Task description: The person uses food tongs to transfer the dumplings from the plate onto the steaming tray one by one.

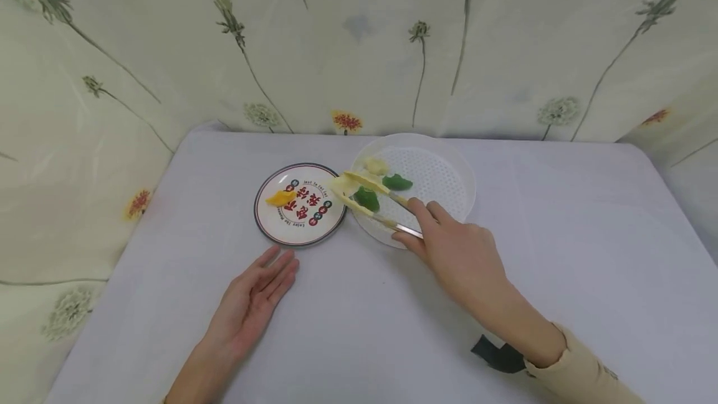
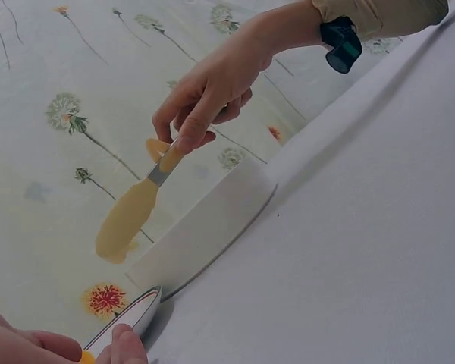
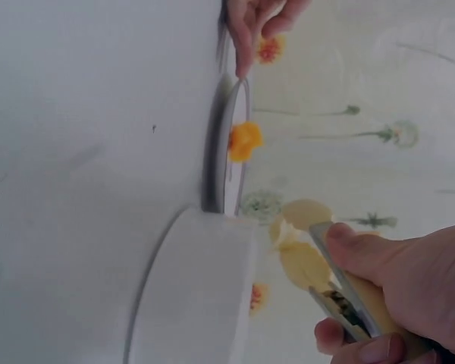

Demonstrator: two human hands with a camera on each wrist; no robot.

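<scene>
My right hand (image 1: 462, 254) grips a pair of tongs (image 1: 401, 227) with metal arms and yellow tips. Between the tips is a pale yellow piece (image 1: 344, 185), held above the white basket's left rim, near the plate. A white plate (image 1: 269, 220) with red characters and a dark rim bears an orange-yellow piece (image 1: 280, 198). Palm up, my left hand (image 1: 249, 307) lies at the plate's front edge with relaxed fingers; whether they touch the rim I cannot tell. The round white basket (image 1: 440, 186) holds another pale yellow piece (image 1: 376, 166) and two green pieces (image 1: 397, 182).
A white cloth (image 1: 561, 235) covers the table, and a flower-patterned sheet (image 1: 359, 48) hangs behind it. The basket's tall side wall (image 2: 212, 227) rises higher than the plate in the left wrist view. A dark strap (image 1: 499, 354) is on the right wrist.
</scene>
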